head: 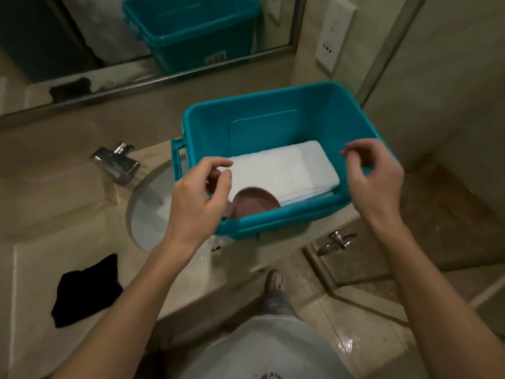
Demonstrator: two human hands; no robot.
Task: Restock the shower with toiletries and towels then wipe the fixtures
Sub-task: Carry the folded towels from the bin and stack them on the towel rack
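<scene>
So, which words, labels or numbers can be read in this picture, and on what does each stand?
White sticker on the far side of the teal bin, seen only in the mirror: too blurred to read.
Dark print on the shirt: cut off, unreadable.
No other text shows.

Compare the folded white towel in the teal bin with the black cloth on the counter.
The folded white towel is neatly squared; the black cloth lies crumpled. The towel sits inside the teal plastic bin; the cloth lies on the beige counter. Both are fabric.
</scene>
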